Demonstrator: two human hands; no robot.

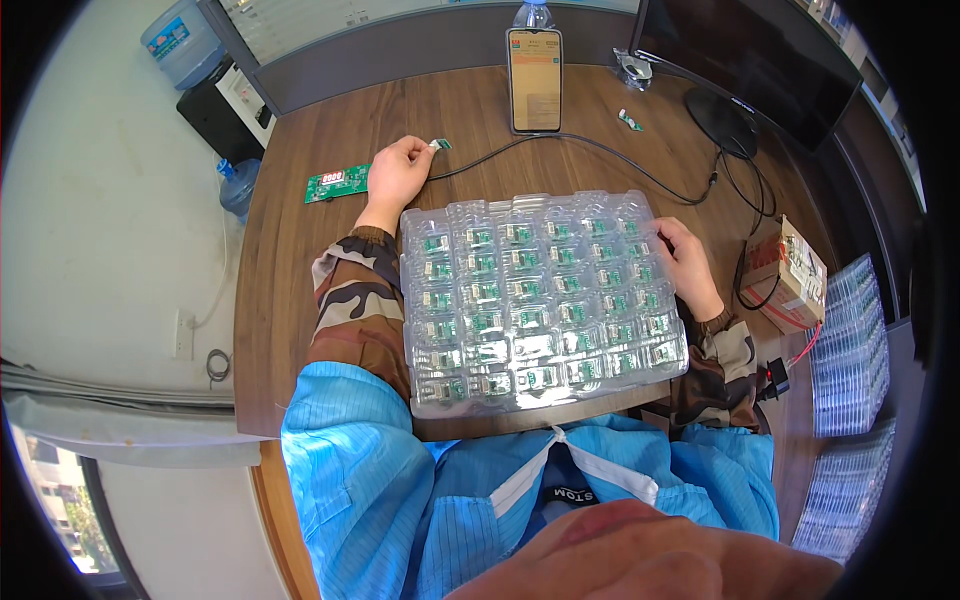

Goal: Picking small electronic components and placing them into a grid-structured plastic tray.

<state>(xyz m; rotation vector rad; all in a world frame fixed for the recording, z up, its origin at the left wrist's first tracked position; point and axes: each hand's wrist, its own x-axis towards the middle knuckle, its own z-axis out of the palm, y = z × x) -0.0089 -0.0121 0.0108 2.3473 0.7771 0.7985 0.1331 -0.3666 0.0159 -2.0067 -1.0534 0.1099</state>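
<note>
My left hand is closed in a pinch on a small circuit board, green with a white part. Behind that wrist lies a larger green display board with a red digit display, partly covered by the hand. A clear plastic blister tray is in front of me, its pockets holding rows of small green boards. At the tray's right edge, my right hand has its fingers curled against the rim; some fingertips are hidden.
A phone leans upright on a bottle. Further right are a loose small board, a monitor and a black cable. A cardboard box and stacked trays line the right side.
</note>
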